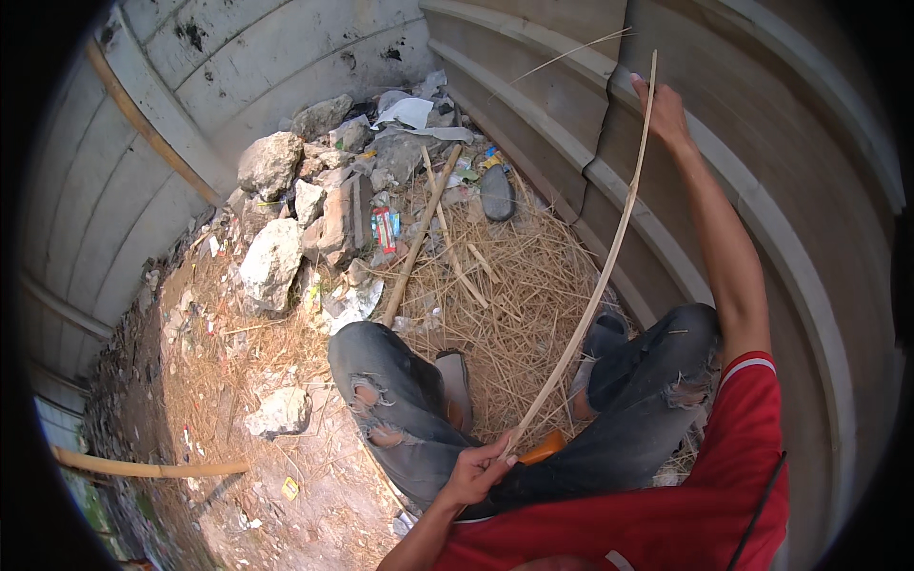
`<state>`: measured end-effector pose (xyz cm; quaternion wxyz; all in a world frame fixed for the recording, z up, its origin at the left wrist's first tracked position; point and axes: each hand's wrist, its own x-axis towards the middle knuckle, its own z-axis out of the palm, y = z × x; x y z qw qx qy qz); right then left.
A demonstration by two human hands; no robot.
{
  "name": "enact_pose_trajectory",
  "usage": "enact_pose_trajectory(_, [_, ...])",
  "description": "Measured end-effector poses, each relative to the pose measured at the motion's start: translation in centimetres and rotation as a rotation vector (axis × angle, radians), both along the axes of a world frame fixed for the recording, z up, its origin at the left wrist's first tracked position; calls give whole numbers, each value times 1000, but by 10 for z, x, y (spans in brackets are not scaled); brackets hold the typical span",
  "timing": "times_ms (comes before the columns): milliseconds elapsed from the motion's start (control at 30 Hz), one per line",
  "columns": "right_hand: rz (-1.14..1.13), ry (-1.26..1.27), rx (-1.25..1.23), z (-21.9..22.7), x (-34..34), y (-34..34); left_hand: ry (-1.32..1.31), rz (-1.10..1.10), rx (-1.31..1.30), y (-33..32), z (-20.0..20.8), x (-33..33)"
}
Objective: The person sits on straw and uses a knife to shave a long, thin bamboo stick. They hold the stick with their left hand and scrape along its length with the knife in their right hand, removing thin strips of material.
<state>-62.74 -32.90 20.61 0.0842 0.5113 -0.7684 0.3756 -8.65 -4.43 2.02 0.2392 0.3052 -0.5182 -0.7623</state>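
Observation:
A long, pale bamboo strip (609,257) slants up and to the right across my lap, bowing slightly. Its lower end is gripped in my left hand (476,473), fingers closed round it. Far up at the right, with the arm stretched out, my right hand (665,112) is closed at the strip's upper part; the tip sticks out above it. A thin sliver (573,55) shows just left of that hand; I cannot tell whether it is attached. Beside my left hand, an orange object (545,446) rests between my legs, partly hidden.
Corrugated sheet wall (809,219) rises close on the right. Straw-like shavings (524,276) cover the ground ahead, with a bamboo stick (416,249) and a dark stone (497,193). Pale rocks (270,265) and litter are piled ahead left. A bamboo pole (157,467) juts in from the left.

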Motion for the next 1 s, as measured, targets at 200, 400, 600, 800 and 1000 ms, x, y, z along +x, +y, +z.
enact_pose_trajectory(200, [233,-119,75,-6,106,-5,132,237,-94,-39,14,2])
enact_pose_trajectory(400, [461,-404,115,-5,153,27,187,288,-132,-71,25,-24])
enact_pose_trajectory(600, [714,-741,213,2,194,65,247,299,-125,-80,31,-33])
enact_pose_trajectory(800, [802,-590,189,-21,216,72,10,386,-313,-89,32,-45])
enact_pose_trajectory(1000, [770,-631,182,-30,224,72,-87,347,-461,-111,74,-60])
